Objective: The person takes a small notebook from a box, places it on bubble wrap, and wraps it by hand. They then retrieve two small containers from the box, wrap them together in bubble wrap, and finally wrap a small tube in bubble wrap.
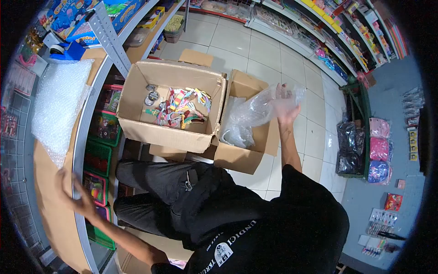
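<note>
My right hand is closed on a crumpled sheet of clear bubble wrap, lifting one end above an open cardboard box. The lower part of that wrap lies inside the box. On the left, my left hand hovers over the brown shelf board, fingers apart and holding nothing. Just beyond its fingertips lies another sheet of bubble wrap, flat on the board. Between my hands stands a second cardboard box with a pile of small colourful items and a few round clear pieces.
Colourful baskets line the lower shelf under the board's metal edge. A perforated metal upright rises near the box. Stocked shelves run along the far side of the tiled floor. Packaged goods sit at the right.
</note>
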The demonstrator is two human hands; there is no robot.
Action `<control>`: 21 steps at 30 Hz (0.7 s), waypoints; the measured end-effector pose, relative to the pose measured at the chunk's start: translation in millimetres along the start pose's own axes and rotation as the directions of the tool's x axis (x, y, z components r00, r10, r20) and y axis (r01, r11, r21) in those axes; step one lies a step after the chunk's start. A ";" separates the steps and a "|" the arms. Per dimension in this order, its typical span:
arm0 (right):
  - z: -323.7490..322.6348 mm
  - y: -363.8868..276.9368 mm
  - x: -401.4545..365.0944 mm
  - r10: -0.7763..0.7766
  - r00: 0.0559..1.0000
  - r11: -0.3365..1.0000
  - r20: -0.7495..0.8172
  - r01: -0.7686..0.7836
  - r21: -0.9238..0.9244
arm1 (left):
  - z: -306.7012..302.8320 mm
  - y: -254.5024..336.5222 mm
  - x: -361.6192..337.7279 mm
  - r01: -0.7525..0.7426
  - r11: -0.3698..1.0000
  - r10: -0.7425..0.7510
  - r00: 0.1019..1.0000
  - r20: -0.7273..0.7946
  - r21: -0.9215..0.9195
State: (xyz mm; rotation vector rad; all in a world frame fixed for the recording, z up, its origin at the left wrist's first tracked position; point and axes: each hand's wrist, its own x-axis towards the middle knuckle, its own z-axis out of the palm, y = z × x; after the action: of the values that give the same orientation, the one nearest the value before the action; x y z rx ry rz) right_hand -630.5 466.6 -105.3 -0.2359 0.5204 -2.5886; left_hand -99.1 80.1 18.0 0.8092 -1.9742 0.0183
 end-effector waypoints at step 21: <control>177.4 159.6 -23.8 0.323 0.946 0.454 -0.007 -0.161 -0.876 | 140.0 186.1 -2.1 0.650 -0.113 -0.246 0.715 0.655 -0.752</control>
State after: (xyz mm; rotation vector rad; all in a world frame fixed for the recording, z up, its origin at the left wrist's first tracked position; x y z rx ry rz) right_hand -496.2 292.5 -9.4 -0.6450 1.6632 -1.7582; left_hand -308.8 179.7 -1.0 0.4455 -1.2309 -1.8831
